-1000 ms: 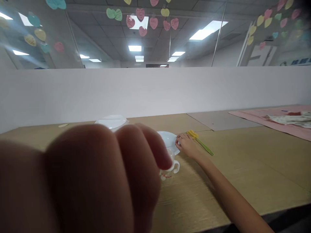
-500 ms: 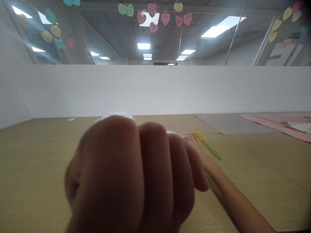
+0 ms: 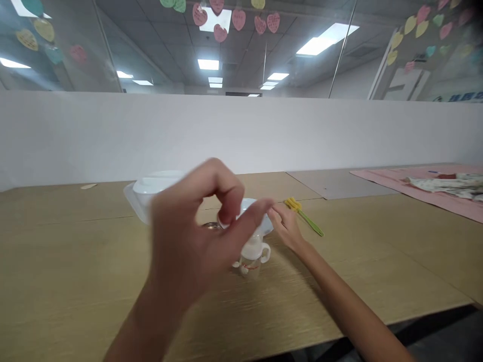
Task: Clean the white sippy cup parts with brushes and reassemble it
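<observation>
My left hand (image 3: 204, 226) is raised close to the camera, slightly blurred. Its fingers are curled, a gap separates them from the thumb, and nothing shows in it. Beyond it stands a clear baby bottle (image 3: 250, 264) with a white top and white side handles, partly covered by the hand. A pale bowl (image 3: 267, 225) sits just behind the bottle. My right hand (image 3: 287, 226) reaches to the bowl's right side, fingers stretched out at its rim; whether they touch it is hard to tell. Part of a metal rim (image 3: 212, 225) peeks out behind my left hand.
Right of my right hand lies a yellow sponge brush (image 3: 304, 215) with a green handle. A white tub (image 3: 151, 187) stands at the back left. A pink cloth (image 3: 381, 177) with patterned fabric (image 3: 445, 184) covers the far right. A white wall (image 3: 226, 125) bounds the table (image 3: 94, 271).
My left hand has turned from a closed fist that filled the middle to a looser curl with thumb apart, uncovering the bottle and bowl. The view has shifted slightly right.
</observation>
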Demonstrator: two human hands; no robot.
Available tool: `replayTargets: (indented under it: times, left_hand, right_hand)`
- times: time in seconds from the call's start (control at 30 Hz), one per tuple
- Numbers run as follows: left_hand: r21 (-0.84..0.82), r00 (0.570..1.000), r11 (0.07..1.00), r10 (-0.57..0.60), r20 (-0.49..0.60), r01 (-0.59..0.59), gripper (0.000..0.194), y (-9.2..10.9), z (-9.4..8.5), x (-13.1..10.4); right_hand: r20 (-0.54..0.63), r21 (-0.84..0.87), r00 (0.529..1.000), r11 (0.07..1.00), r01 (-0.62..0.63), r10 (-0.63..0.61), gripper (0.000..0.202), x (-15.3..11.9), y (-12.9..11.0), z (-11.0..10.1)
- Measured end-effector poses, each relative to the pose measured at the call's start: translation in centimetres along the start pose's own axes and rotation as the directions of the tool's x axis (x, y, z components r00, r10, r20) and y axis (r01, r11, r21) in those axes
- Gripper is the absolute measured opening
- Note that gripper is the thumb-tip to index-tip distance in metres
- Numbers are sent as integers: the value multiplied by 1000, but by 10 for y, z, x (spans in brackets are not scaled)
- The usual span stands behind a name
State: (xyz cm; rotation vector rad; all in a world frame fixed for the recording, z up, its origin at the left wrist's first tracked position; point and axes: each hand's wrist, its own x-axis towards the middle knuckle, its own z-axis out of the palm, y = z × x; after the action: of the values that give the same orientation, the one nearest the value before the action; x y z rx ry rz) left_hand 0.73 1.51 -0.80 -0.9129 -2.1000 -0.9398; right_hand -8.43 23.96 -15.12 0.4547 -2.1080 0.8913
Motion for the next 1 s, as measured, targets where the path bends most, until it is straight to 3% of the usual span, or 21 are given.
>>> replayTargets:
  times: [0.03,0.1,0.17,0.23,0.3,0.37,0.57,0.73,1.0]
  left_hand:
    - [15,999,1000,-2,45,2,22,-5,5,7]
    - [94,958,995,-14,288,-14,35,-19,16,15]
    - [183,840,983,-74,538,-31,56,-36,29,15]
    - [200,694,980,-135,707,-13,72,-51,43,11]
    - [165,568,984,-170,805,61,75,-61,55,6]
    - [106,508,982,-172,844,156,70,-68,63,5]
    - [-80,558,945,-119,822,318,53,-86,77,1]
    - [-157,495,877,-102,863,454,32,-99,84,-6]
    - [-63,511,911,-170,843,408,39,-102,86,-6]
  right_hand:
    - [-5,102,999,993,52,-52,35,-2,-8,0]
    - [31,193,984,967,168,-177,34,-5,-24,1]
    - [73,164,956,949,269,-283,37,-9,-34,6]
    - [91,124,935,936,330,-342,41,-12,-37,13]
    - [64,138,938,934,330,-341,39,-15,-37,21]
    - [22,196,950,933,302,-312,36,-18,-35,28]
    - [-59,273,968,929,251,-244,45,-26,-32,35]
    - [-135,250,975,946,208,-179,37,-29,-31,36]
    - [-220,234,960,946,222,-171,36,-26,-38,34]
